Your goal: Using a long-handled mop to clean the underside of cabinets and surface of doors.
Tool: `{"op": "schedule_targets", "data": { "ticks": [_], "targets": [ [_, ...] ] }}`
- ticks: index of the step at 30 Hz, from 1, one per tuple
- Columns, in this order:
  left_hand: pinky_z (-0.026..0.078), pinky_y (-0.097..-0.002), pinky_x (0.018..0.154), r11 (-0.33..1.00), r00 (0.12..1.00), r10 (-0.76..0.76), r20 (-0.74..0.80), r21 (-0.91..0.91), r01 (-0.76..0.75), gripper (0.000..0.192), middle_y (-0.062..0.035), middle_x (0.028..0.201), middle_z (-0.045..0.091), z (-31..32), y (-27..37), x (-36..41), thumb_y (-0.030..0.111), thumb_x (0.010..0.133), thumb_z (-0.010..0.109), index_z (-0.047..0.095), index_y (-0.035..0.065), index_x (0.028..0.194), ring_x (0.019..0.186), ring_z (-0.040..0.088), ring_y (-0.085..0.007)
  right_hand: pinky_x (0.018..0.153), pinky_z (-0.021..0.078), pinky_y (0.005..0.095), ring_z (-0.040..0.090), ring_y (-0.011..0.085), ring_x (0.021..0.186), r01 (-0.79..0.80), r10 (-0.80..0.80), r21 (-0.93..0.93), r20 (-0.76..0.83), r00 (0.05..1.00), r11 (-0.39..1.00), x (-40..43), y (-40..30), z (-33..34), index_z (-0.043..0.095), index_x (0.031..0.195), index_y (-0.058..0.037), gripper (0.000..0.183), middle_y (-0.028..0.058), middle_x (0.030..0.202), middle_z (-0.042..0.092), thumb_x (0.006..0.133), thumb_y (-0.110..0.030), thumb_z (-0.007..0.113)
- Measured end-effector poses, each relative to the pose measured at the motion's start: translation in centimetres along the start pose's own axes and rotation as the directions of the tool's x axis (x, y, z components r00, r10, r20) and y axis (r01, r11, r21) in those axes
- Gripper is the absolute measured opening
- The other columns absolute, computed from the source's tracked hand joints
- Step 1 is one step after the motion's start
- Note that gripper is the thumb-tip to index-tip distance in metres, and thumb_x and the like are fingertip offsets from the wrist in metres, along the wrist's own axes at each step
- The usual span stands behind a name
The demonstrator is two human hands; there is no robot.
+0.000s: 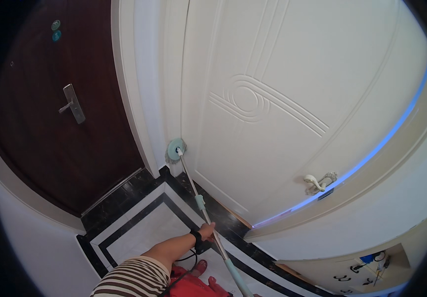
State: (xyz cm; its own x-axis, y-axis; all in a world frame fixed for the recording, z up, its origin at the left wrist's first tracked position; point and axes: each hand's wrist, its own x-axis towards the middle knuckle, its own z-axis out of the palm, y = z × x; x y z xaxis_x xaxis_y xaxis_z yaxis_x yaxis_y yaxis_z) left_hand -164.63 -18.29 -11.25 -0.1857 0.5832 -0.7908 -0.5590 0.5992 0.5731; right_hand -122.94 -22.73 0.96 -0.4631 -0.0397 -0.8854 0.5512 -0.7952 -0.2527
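Observation:
My left hand (207,231) is closed around the metal pole of a spin mop (193,178), just below its pale green clamp. The mop's round pale green head (176,149), with a grey string fringe, is raised against the white frame beside the white door (272,111). The pole slants down to a pale green grip (238,278) at the bottom edge. A sliver of my right hand (257,296) shows at the bottom edge beside that grip; its hold cannot be made out.
A dark brown door (61,148) with a metal handle stands at the left. The white door has an ornate handle (319,183). Black-bordered white tiles (146,230) cover the floor. At the lower right, hooks and small items hang in a recess (395,263).

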Motion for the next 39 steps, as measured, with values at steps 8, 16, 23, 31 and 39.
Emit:
{"op": "schedule_targets", "data": {
  "ticks": [8, 16, 23, 31, 39],
  "targets": [
    [0.053, -0.0366, 0.051, 0.975, 0.992, 0.040, 0.124, -0.222, -0.011, 0.039, -0.0143, 0.081, 0.066, 3.8, -0.9, -4.0, 0.040, 0.097, 0.046, 0.045, 0.0025, 0.106, 0.075, 0.070, -0.0286, 0.042, 0.0315, 0.0272, 0.041, 0.0090, 0.044, 0.085, -0.149, -0.356, -0.157, 0.976, 0.930, -2.3, 1.6, -1.8, 0.064, 0.078, -0.0076, 0.019, -0.0028, 0.054, 0.048, 0.081, -0.026, 0.068],
    [0.052, -0.0343, 0.079, 0.839, 0.812, 0.544, 0.212, -0.135, -0.527, 0.032, -0.0098, 0.085, 0.066, 3.6, 7.3, -16.2, 0.034, 0.100, 0.045, 0.054, 0.0042, 0.092, 0.090, 0.067, -0.0208, 0.054, 0.0425, 0.0358, 0.056, 0.0187, 0.066, 0.085, -0.295, -0.605, -0.257, 0.920, 0.792, 5.0, -2.5, -4.7, 0.065, 0.097, -0.0034, 0.041, 0.0076, 0.079, 0.062, 0.070, -0.032, 0.078],
    [0.048, -0.0292, 0.065, 0.450, 0.456, 0.888, 0.054, 0.090, -0.888, 0.027, -0.0054, 0.068, 0.062, -2.6, 21.2, -25.5, 0.028, 0.098, 0.048, 0.052, 0.0053, 0.085, 0.067, 0.060, -0.0137, 0.081, 0.0494, 0.0403, 0.063, 0.0275, 0.094, 0.528, -0.743, -0.784, 0.133, 0.656, 0.326, 11.1, -16.6, 5.9, 0.063, 0.108, 0.0008, 0.053, 0.0146, 0.100, 0.067, 0.074, -0.037, 0.078],
    [0.049, -0.0299, 0.047, 0.204, 0.203, 0.979, -0.012, 0.109, -0.973, 0.017, -0.0062, 0.059, 0.055, -12.8, 35.8, -34.6, 0.019, 0.094, 0.057, 0.047, 0.0061, 0.090, 0.049, 0.059, -0.0177, 0.077, 0.0498, 0.0410, 0.064, 0.0266, 0.089, 0.729, -0.883, -0.650, 0.190, 0.429, 0.214, 10.9, -25.8, 26.1, 0.061, 0.108, 0.0012, 0.056, 0.0165, 0.097, 0.067, 0.073, -0.038, 0.079],
    [0.044, -0.0295, 0.041, 0.110, 0.105, 0.982, 0.156, -0.027, -0.993, 0.018, -0.0042, 0.054, 0.050, -21.6, 49.1, -41.3, 0.023, 0.093, 0.058, 0.048, 0.0076, 0.088, 0.043, 0.052, -0.0167, 0.072, 0.0504, 0.0396, 0.063, 0.0252, 0.079, 0.859, -0.861, -0.464, 0.324, 0.393, 0.217, 9.8, -30.7, 43.2, 0.059, 0.103, -0.0004, 0.042, 0.0142, 0.086, 0.065, 0.078, -0.030, 0.075]
  ]
}}
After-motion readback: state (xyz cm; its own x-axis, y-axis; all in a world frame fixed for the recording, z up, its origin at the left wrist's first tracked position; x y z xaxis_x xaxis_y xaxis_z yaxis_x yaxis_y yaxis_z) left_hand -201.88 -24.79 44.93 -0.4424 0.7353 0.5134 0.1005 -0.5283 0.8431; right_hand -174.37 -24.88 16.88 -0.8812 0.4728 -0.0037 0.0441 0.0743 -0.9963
